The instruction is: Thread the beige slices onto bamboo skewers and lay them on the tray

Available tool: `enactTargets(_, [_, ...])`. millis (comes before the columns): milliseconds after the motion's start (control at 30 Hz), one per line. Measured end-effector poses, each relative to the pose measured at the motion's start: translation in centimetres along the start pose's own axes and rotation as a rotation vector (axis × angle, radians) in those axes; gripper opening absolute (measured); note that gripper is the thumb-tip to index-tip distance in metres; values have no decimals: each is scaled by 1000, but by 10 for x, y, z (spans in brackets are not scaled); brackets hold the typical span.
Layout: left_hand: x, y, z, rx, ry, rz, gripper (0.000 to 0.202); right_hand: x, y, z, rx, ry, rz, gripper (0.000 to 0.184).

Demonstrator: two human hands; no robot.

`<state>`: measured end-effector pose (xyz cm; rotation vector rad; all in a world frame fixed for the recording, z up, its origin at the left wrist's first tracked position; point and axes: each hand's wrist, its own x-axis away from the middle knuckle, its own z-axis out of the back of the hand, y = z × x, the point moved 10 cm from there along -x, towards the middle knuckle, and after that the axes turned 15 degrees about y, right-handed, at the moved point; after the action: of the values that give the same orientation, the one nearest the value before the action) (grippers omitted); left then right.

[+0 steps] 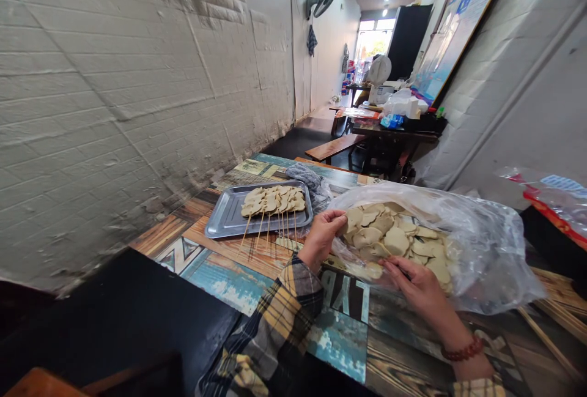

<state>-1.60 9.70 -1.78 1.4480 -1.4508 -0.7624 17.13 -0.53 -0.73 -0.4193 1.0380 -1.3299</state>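
A large clear plastic bag (477,244) lies open on the patterned table, full of pale round slices (397,241). My left hand (323,235) is at the bag's mouth, fingers pinched on one pale slice (353,218). My right hand (415,284) rests at the bag's near edge with fingers closed, seemingly on a thin wooden skewer. To the left, a metal tray (224,219) holds several skewers threaded with the same slices (273,201), sticks pointing toward me.
A white brick wall runs along the left. A grey cloth (305,175) lies behind the tray. Loose wooden skewers (550,339) lie at the right. Another plastic bag (550,195) sits far right. Benches and a cluttered dark table (394,131) stand further back.
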Motion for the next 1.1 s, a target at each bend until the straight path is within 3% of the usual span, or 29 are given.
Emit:
enactTargets(600, [7, 2, -9, -81, -57, -33, 31, -1, -2, -2, -7, -2, -6, 47])
enactTargets(867, [6, 7, -3, -83, 3, -68, 27, -1, -4, 0, -8, 14, -29, 48])
enactTargets(1100, [0, -2, 1, -44, 20, -40, 28, -2, -3, 1, -35, 36, -41, 48])
